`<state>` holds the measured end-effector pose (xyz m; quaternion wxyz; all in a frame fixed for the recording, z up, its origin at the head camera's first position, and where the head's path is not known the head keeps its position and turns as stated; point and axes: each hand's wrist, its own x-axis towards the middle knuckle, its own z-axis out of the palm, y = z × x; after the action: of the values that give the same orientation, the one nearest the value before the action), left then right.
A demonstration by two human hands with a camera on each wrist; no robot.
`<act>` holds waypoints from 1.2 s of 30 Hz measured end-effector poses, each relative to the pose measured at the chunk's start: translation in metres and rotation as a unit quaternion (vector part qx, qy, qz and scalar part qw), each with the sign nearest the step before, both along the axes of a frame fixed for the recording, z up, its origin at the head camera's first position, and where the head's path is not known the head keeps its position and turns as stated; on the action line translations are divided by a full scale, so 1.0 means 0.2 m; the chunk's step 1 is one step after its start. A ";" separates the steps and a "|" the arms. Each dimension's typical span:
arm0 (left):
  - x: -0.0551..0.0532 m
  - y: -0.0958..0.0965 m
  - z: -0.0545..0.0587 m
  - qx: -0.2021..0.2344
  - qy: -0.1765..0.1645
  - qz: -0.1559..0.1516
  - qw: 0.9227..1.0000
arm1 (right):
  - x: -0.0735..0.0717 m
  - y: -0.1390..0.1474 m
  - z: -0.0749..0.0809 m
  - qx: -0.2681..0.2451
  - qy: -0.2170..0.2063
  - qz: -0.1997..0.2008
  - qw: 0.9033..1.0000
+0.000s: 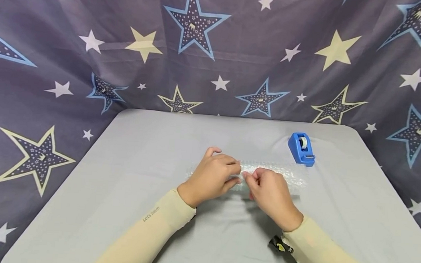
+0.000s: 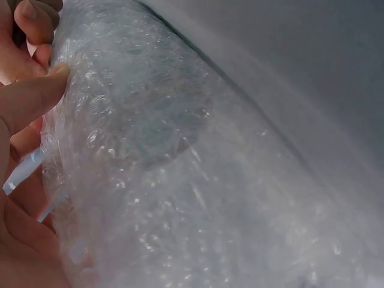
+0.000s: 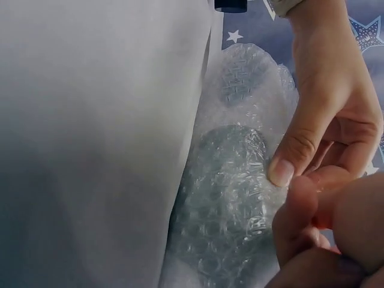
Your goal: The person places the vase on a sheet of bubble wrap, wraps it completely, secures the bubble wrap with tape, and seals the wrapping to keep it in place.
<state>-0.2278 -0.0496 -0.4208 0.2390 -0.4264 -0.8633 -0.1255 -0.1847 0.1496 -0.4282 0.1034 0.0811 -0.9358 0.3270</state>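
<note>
A long bundle of clear bubble wrap (image 1: 288, 179) lies crosswise before me; a greenish round-ended thing shows blurrily through its layers in the wrist views. My left hand (image 1: 213, 174) holds the bundle near its middle, and its thumb (image 3: 282, 171) presses on the wrap's edge. Close beside it, my right hand (image 1: 270, 191) has its fingers curled at the near side of the wrap, thumb and forefinger together. The two hands' fingertips almost meet; what lies between them is hidden. In the left wrist view, short shiny clear strips (image 2: 25, 170) stick out by the left fingers.
A blue tape dispenser (image 1: 301, 148) with a roll of tape stands just behind the bundle's right end. The table (image 1: 152, 144) has a pale grey cloth. A star-patterned curtain (image 1: 199, 70) hangs along the back and sides.
</note>
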 end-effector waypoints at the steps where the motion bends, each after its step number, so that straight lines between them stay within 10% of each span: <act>1: 0.00 0.00 0.00 -0.001 0.000 0.002 1.000 | 0.00 0.00 0.00 0.007 0.000 0.002 1.000; 26: -0.04 0.02 0.03 0.001 -0.013 0.007 1.000 | 0.04 0.08 0.09 0.157 -0.038 0.067 0.985; 36: -0.04 -0.04 0.14 -0.054 -0.125 0.030 0.990 | 0.10 0.12 0.06 0.013 -0.156 0.127 0.979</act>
<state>-0.2358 -0.0570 -0.3923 0.1100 -0.3938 -0.9041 -0.1240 -0.1647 0.1744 -0.4169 -0.0876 0.1481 -0.9268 0.3337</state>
